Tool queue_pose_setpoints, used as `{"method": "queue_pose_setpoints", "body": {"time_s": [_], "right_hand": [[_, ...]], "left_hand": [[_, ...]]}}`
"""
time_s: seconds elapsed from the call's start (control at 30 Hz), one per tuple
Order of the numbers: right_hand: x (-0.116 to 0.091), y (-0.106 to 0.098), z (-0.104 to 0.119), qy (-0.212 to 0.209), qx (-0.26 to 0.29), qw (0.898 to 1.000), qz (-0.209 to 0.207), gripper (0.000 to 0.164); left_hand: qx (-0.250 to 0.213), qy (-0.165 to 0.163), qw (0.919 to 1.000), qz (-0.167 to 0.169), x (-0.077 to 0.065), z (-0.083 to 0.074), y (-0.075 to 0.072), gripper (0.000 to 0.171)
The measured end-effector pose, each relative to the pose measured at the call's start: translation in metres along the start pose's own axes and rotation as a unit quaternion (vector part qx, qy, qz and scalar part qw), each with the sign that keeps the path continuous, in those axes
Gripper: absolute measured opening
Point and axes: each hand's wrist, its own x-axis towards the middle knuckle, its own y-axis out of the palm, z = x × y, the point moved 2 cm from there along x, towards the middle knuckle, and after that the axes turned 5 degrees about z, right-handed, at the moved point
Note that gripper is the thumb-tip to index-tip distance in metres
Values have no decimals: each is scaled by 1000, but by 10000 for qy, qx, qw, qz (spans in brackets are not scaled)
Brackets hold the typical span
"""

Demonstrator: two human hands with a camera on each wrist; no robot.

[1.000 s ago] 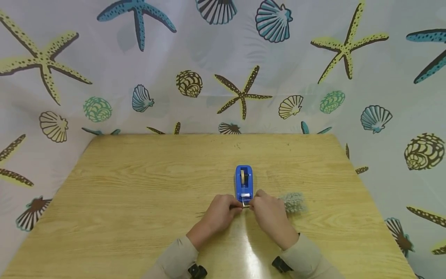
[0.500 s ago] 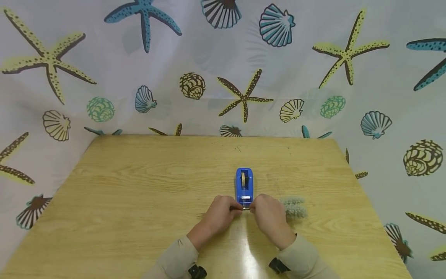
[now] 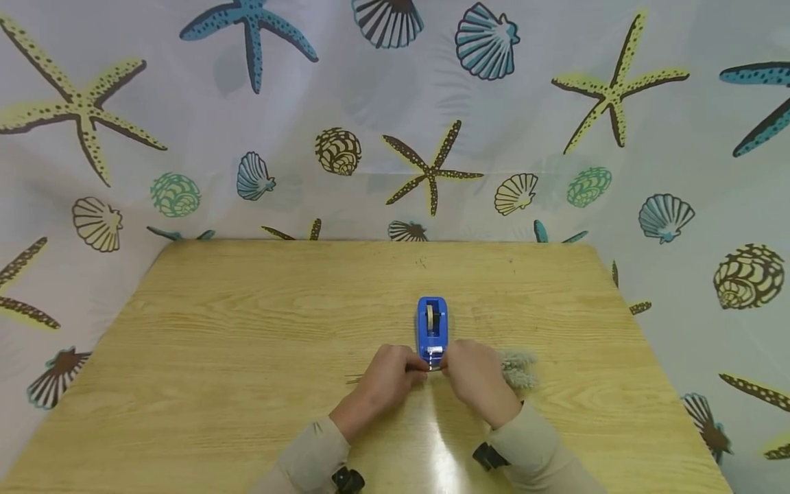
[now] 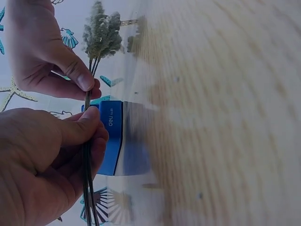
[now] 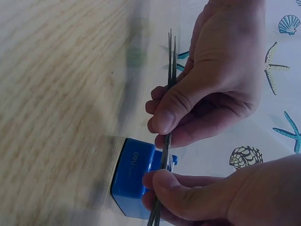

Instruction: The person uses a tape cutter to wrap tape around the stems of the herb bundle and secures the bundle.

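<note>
My left hand [image 3: 390, 374] and right hand [image 3: 476, 374] pinch a thin bundle of stems between thumbs and fingers, a short gap apart. In the left wrist view the dark stems [image 4: 87, 160] run below my left hand, and their fluffy grey-green flower heads [image 4: 102, 35] rise beyond my right hand. Just past the fingertips stands a blue tape dispenser [image 3: 433, 322], its tape roll [image 3: 430, 317] showing on top. A narrow pale strip spans from the dispenser's front to the stems; in the right wrist view something shiny wraps or lies against the stems between the hands.
The wooden table [image 3: 259, 309] stretches to both sides and behind the dispenser. A white cloth [image 3: 284, 116] printed with starfish and shells hangs round its back and sides. Black wrist-camera mounts [image 3: 487, 455] sit at the sleeves.
Both hands stay at nearly the same place in front of the dispenser, still pinching the stems. The flower heads have turned and shifted slightly beside the right hand.
</note>
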Motion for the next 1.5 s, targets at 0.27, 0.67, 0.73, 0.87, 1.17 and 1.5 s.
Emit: {"method": "queue_pose_setpoints", "body": {"time_s": [0.27, 0.67, 0.73, 0.87, 1.17, 1.5], "right_hand": [[3, -1, -5, 78, 80, 9999, -59, 5], [1, 1, -6, 176, 339, 9991, -167, 7], [0, 3, -7, 123, 246, 9993, -266, 7], [1, 5, -7, -13, 115, 9989, -455, 10], [1, 6, -8, 49, 227, 9987, -452, 9], [2, 3, -10, -56, 174, 9995, -248, 5]], "left_hand": [[-333, -129, 9993, 59, 1, 0, 0, 5], [-149, -98, 9998, 49, 2, 2, 5, 12], [-139, -111, 9998, -8, 3, 0, 5, 10], [-124, -187, 9997, -96, 5, -4, 2, 7], [-158, -317, 9992, -178, 7, -3, 5, 7], [-135, -208, 9991, -338, 7, 0, 5, 5]]}}
